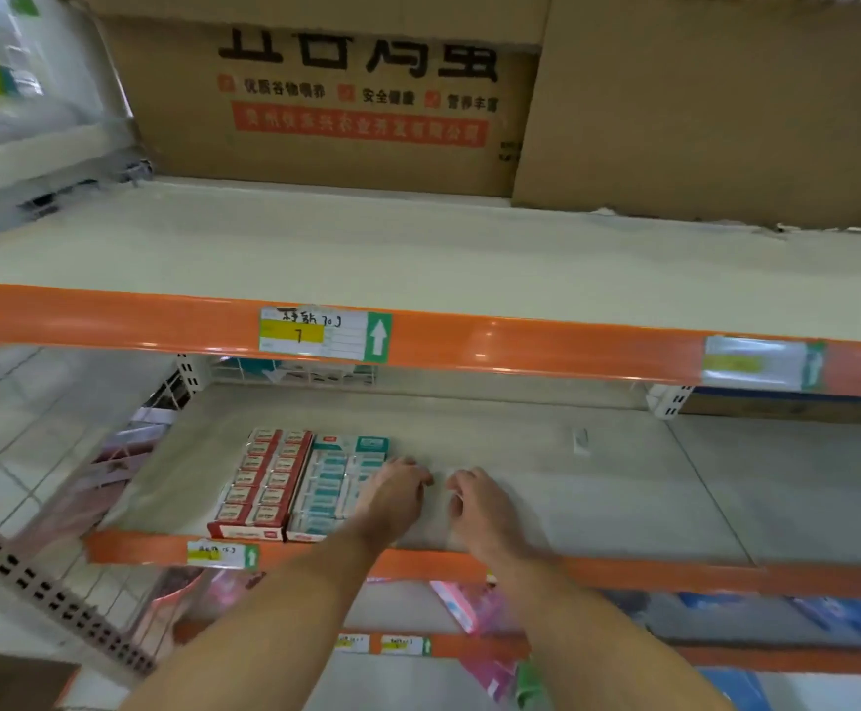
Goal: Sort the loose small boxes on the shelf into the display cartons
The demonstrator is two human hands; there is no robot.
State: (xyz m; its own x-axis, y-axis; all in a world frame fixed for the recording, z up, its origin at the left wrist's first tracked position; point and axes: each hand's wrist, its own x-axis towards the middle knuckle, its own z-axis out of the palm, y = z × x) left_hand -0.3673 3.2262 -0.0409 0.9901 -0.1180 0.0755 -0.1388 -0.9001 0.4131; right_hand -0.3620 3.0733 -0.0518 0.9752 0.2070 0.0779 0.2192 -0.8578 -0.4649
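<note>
We see a matt, cream-grey metal shelf board (597, 484) edged by a glossy orange strip (623, 574) that catches highlights. The red-and-white display carton (259, 484) and teal-and-white display carton (333, 484) look like smooth printed card. Above, the big brown box (325, 110) is dull corrugated cardboard with a rough, torn edge.

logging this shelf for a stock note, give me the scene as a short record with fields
place: cream metal shelf with orange front edge
left carton: red-and-white display carton, rows of small boxes
right carton: teal-and-white display carton, touching the red one
left hand: left hand, fingers curled, over the teal carton's right edge
right hand: right hand, on the shelf beside it
held item: blurred, cannot tell
above: brown cardboard box with red print
</note>
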